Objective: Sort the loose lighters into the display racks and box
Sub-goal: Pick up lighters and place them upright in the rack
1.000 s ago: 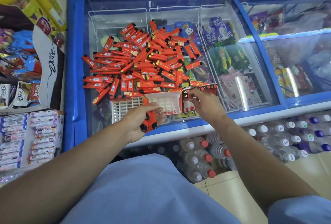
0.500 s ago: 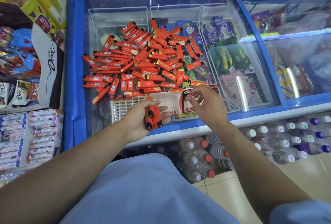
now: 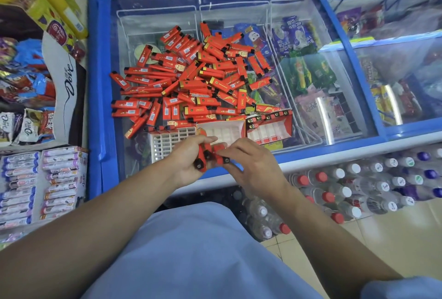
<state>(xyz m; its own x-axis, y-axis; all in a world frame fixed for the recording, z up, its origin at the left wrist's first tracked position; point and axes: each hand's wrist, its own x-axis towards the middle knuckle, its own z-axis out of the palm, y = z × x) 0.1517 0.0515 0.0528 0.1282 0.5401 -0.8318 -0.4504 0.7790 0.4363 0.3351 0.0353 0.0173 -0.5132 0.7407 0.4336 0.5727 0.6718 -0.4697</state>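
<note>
A heap of several loose red lighters (image 3: 191,78) lies on the freezer's glass lid (image 3: 318,107). At the lid's near edge stand a white plastic rack (image 3: 167,143), a red box with white cells (image 3: 224,131), and a second red box (image 3: 270,129) with several lighters standing along its far side. My left hand (image 3: 189,167) grips a small bunch of red lighters (image 3: 204,155) just in front of the racks. My right hand (image 3: 251,167) pinches one lighter (image 3: 221,155) at that bunch.
Snack packs (image 3: 26,88) and stick boxes (image 3: 40,184) fill the shelf to the left. Water bottles (image 3: 358,188) stand on the floor below the freezer's front edge. Ice creams (image 3: 308,76) show through the glass on the right.
My right hand has left the right-hand red box and come back and left to the bunch in my left hand. My left hand has turned the bunch slightly.
</note>
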